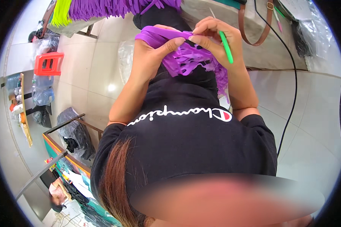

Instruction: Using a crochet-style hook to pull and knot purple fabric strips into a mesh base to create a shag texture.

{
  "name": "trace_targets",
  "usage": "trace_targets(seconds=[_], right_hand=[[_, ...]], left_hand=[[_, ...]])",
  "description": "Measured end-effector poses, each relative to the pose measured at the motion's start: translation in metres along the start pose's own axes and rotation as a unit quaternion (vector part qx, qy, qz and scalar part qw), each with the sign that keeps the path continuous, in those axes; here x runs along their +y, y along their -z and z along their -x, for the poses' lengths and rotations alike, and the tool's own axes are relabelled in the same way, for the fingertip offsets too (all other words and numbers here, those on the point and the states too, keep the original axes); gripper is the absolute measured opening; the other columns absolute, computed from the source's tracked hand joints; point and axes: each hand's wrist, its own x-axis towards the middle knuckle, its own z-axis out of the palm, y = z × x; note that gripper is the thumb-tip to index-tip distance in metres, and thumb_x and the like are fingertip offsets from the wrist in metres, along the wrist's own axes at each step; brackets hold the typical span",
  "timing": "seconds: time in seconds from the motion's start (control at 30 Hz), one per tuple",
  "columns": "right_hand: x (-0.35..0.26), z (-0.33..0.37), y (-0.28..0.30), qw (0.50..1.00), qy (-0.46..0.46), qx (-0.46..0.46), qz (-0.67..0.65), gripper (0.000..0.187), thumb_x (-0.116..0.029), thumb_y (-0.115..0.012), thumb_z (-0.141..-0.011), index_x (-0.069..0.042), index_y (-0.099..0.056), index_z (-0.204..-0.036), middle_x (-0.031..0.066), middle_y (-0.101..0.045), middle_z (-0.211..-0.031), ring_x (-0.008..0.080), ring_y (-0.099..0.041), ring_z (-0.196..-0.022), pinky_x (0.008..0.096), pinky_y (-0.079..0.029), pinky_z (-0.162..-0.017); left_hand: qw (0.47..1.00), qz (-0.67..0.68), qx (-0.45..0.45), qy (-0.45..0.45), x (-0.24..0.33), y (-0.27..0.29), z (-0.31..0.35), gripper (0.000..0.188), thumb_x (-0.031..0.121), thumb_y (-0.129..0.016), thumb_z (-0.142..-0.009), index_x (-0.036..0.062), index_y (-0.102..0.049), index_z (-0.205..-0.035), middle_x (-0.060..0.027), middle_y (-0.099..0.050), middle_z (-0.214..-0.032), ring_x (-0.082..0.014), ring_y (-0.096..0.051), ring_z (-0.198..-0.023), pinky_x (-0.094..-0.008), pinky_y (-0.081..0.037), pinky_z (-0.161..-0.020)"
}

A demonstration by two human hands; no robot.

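At twelve o'clock, the left hand (pixel 149 56) and right hand (pixel 217 48) are pinching a folded, flat purple rubbery band (pixel 159 32) with their fingers; the right is also carrying a slim green-handled tool (pixel 226 48). The band is looking light, soft, perhaps tearable; its solid edge is probably offering the surest hold.

1. Left hand (pixel 149 53): grips a folded purple band (pixel 149 34) between thumb and fingers.
2. Right hand (pixel 231 39): pinches the band near the left thumb; also holds a green tool (pixel 226 47), thin tip up, handle down.
3. Purple strips (pixel 185 58) hang below the hands, over the lap.
4. Upper left: purple fringe (pixel 102 8) beside lime fringe (pixel 61 11).
5. Upper right: brown strap (pixel 267 36), black cable (pixel 294 68).
6. Left: red stool (pixel 49 71).
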Motion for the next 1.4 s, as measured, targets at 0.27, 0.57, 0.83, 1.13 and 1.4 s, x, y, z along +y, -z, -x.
trace_targets(seconds=[0.27,0.57,0.83,1.13,1.4], right_hand=[[0.018,-0.008,0.008,0.999,-0.009,0.027,-0.021,0.010,0.000,-0.063,-0.084,0.002,-0.061,-0.094,0.0029,-0.061,-0.085,0.0074,-0.056,-0.076,0.0195,-0.045,-0.069],[0.033,0.008,0.090,0.866,0.032,0.356,0.351,0.012,-0.011,-0.067,-0.083,-0.003,-0.066,-0.091,0.0039,-0.065,-0.079,0.0094,-0.059,-0.070,0.0229,-0.047,-0.064],[0.007,0.023,0.140,0.800,0.059,0.470,0.368,0.012,-0.012,-0.070,-0.080,-0.003,-0.068,-0.089,0.0057,-0.067,-0.080,0.0122,-0.062,-0.071,0.0243,-0.048,-0.063],[0.008,-0.007,0.013,0.950,0.112,0.164,0.242,0.013,-0.012,-0.071,-0.079,-0.002,-0.065,-0.081,0.0057,-0.065,-0.078,0.0109,-0.059,-0.067,0.0223,-0.045,-0.060],[0.011,0.002,-0.063,0.975,0.034,0.129,0.175,0.013,-0.009,-0.070,-0.080,0.002,-0.067,-0.086,0.0050,-0.065,-0.068,0.0063,-0.056,-0.059,0.0203,-0.043,-0.053]], left_hand=[[0.999,0.025,-0.012,0.016,0.000,-0.002,0.001,0.013,0.014,-0.061,-0.088,0.0010,-0.059,-0.089,-0.0066,-0.065,-0.077,-0.0092,-0.057,-0.064,-0.0216,-0.045,-0.058],[0.978,0.019,0.172,-0.115,-0.007,0.021,-0.012,0.014,0.014,-0.056,-0.091,0.0000,-0.057,-0.090,-0.0108,-0.064,-0.077,-0.0137,-0.057,-0.061,-0.0245,-0.045,-0.056],[0.956,0.094,0.256,-0.108,-0.004,0.054,-0.022,0.018,0.018,-0.052,-0.094,-0.0004,-0.056,-0.094,-0.0135,-0.065,-0.083,-0.0178,-0.059,-0.058,-0.0279,-0.050,-0.053],[0.986,0.058,0.130,-0.084,0.004,0.026,-0.008,0.020,0.020,-0.053,-0.094,0.0009,-0.055,-0.101,-0.0147,-0.067,-0.093,-0.0129,-0.058,-0.058,-0.0234,-0.049,-0.052],[0.987,0.050,0.125,-0.085,0.006,-0.002,-0.007,0.022,0.020,-0.053,-0.094,-0.0002,-0.055,-0.102,-0.0129,-0.067,-0.097,-0.0106,-0.062,-0.070,-0.0210,-0.049,-0.054]])
